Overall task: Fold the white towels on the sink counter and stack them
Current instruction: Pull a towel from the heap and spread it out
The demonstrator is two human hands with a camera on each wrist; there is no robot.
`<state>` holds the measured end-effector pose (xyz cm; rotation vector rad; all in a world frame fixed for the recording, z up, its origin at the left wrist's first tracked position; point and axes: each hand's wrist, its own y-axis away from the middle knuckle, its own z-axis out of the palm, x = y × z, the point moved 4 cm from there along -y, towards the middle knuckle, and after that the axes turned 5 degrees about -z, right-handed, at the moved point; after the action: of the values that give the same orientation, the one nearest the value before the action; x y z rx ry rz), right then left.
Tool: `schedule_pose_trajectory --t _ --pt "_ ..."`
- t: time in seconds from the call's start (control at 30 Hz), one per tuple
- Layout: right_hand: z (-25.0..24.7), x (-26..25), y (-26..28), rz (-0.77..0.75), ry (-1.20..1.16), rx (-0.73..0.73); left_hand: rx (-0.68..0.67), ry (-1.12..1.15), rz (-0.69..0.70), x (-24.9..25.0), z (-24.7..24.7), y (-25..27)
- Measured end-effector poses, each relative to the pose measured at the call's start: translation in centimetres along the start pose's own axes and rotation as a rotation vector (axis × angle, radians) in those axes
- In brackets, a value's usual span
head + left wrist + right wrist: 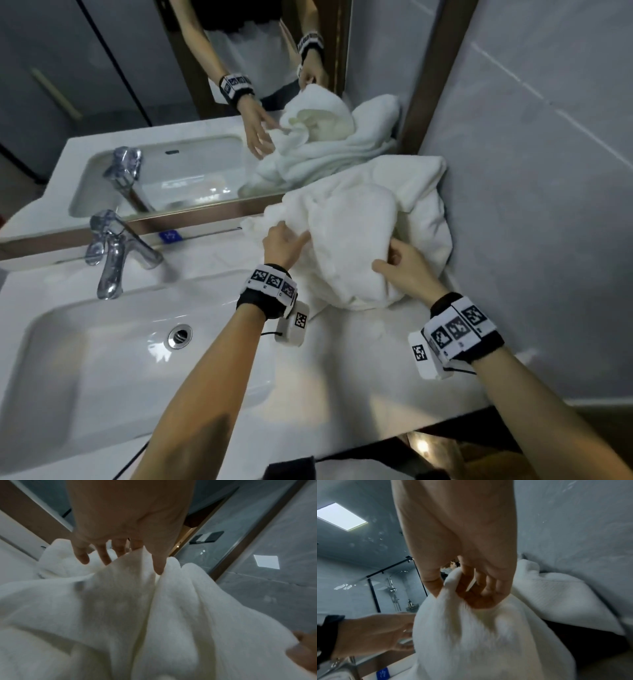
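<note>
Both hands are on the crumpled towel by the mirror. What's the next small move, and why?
Probably lift the towel and draw the hands apart to spread it. The right hand pinches a bunched fold, the left hand holds its left side, and it lies crumpled on the counter, with no straight edge showing to fold along.

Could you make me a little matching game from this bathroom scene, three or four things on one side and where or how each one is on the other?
Things:
1. faucet
2. towel pile
3. drain
4. right hand

Places or states:
A. at the bottom of the sink basin
B. pinching a bunched fold of white towel
C. crumpled in the counter's far right corner, by the mirror and the wall
D. standing at the back edge of the basin, under the mirror

Pairs: 1-D, 2-C, 3-A, 4-B
</note>
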<state>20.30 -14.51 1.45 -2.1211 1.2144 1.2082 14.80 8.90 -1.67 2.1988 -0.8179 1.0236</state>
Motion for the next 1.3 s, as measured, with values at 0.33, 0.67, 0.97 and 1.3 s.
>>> schedule_pose_trajectory --t 0.33,0.67,0.97,1.3 --pt "2.3 6.9 5.7 0.31 0.217 -0.428 -0.18 0.076 0.049 -2.3 -1.2 2.0" --pt "-1.2 9.6 4.8 0.313 0.271 -0.395 -0.394 -0.143 -0.208 -9.3 -1.6 5.3" --pt "-3.2 5.2 -3.0 0.355 0.169 -0.062 -0.247 -0.275 -0.037 -5.0 -1.0 6.0" --pt "-2.9 1.5 -4.4 0.085 -0.154 -0.154 -0.298 0.056 0.288 0.1 -2.2 6.4"
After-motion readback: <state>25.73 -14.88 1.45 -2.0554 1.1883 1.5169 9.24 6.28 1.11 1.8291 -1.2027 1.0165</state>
